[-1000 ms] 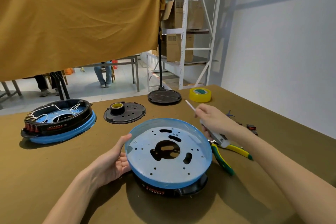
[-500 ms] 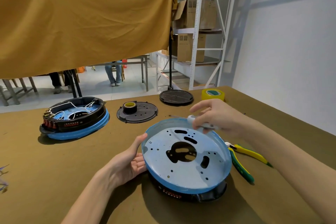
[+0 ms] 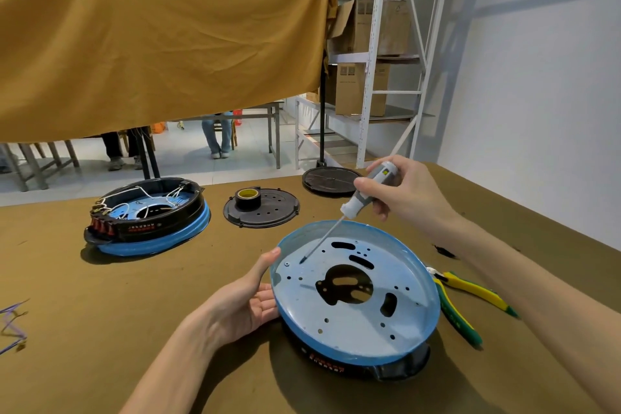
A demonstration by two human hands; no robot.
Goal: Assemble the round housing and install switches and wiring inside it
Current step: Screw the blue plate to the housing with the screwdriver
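Note:
A round housing with a blue-rimmed, pale perforated plate (image 3: 356,319) lies on a black base in front of me. My left hand (image 3: 248,302) cups its left rim, thumb on the edge. My right hand (image 3: 400,191) grips the grey-and-white handle of a screwdriver (image 3: 366,193). Its thin shaft slants down-left, and the tip rests on the plate near a small screw (image 3: 286,264). A second housing (image 3: 148,215), black on blue with white wiring and red switches, sits at the left.
A black perforated cover (image 3: 275,212) carrying a tape roll (image 3: 248,197) lies behind the plate. A black disc stand (image 3: 331,180) is further back. Yellow-green pliers (image 3: 460,299) lie at the right. Loose purple wires (image 3: 13,323) lie at the far left. A brown cloth (image 3: 161,33) hangs above.
My right hand has turned the screwdriver upright, swung it over the plate and lowered its tip onto the plate's left part. My left hand stays on the rim.

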